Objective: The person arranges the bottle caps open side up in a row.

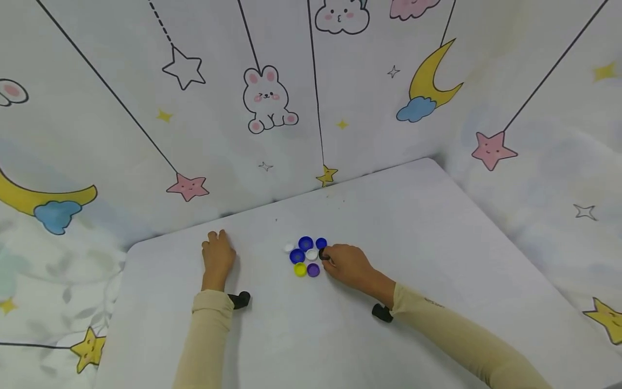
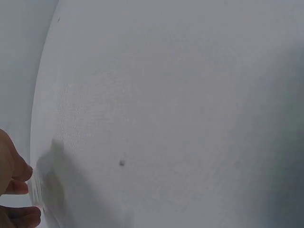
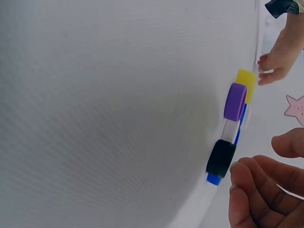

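A close cluster of bottle caps lies on the white tabletop: a yellow cap, a purple cap, white caps and blue caps. On the cluster's right side is a black cap, standing near the fingertips of my right hand. In the right wrist view the thumb is apart from the black cap, and the bent fingers come close to or touch it. My left hand rests at the left by the table's far edge, fingers loosely bent. No cap is by it.
The white table meets a cloth backdrop printed with stars, moons and a rabbit along its far side. Dark wrist-camera mounts stick out beside both wrists. A small dark speck marks the surface near the left hand.
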